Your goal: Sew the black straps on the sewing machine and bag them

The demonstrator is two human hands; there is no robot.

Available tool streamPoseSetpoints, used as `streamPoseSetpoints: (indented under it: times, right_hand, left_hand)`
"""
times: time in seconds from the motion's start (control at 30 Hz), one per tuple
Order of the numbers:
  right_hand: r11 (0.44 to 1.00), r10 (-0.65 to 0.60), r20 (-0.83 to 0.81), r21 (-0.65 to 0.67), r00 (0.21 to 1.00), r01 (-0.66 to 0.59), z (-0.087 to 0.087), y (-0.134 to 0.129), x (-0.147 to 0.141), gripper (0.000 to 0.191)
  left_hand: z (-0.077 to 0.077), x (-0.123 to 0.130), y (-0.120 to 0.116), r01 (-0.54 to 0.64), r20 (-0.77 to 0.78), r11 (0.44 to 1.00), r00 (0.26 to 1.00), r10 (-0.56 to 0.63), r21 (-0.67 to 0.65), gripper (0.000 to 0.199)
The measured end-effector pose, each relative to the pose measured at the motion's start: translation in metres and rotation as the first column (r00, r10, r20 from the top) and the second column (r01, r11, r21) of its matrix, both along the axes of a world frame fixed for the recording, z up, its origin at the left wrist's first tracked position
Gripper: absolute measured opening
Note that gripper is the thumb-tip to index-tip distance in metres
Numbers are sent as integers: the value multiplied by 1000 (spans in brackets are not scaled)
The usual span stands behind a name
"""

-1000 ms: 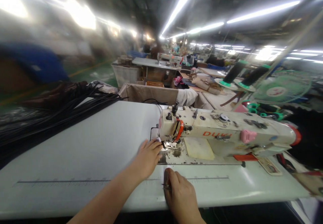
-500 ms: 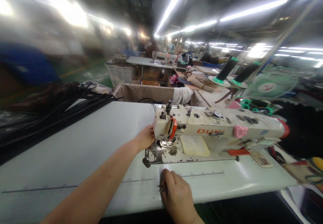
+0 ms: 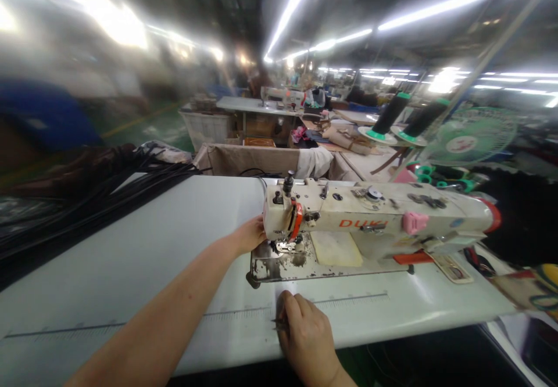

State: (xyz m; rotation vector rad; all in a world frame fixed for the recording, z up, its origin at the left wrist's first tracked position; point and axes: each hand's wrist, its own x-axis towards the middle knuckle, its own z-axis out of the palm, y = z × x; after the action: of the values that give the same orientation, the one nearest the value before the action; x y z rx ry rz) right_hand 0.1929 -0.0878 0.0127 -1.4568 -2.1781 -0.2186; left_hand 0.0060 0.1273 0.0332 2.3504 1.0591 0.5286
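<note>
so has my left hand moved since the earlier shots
yes, it moved away from you: the left hand now lies beside the sewing machine head, behind the presser foot, not level with it

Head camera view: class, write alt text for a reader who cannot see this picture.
At an industrial sewing machine set in a white table, a person's left hand reaches beside the presser foot while the right hand pinches a small metal item over a printed ruler line. Bundled black strips lie behind, in a busy factory.

A sewing machine (image 3: pixel 375 215) sits on the counter (image 3: pixel 131 247), with black cords (image 3: pixel 104 186) along the counter's far left edge, a fan (image 3: pixel 473 137) beyond the machine's right end, and a second machine (image 3: pixel 279 93) far behind.
</note>
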Motion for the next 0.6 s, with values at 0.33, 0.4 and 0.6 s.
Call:
streamPoseSetpoints:
  times: [0.33,0.4,0.6]
  right_hand:
    - [999,10,-21,-48,1000,-11,-1,0,0,45]
    - [998,8,-19,-56,1000,-9,1,-1,0,46]
    - [999,9,-17,-46,1000,-10,2,-1,0,44]
  left_hand:
    - [6,-18,-19,-51,-6,995,999,52,86,20]
    - [6,-21,-30,-92,4,992,996,92,91,15]
    - [5,-19,-40,-223,29,975,975,222,22,14]
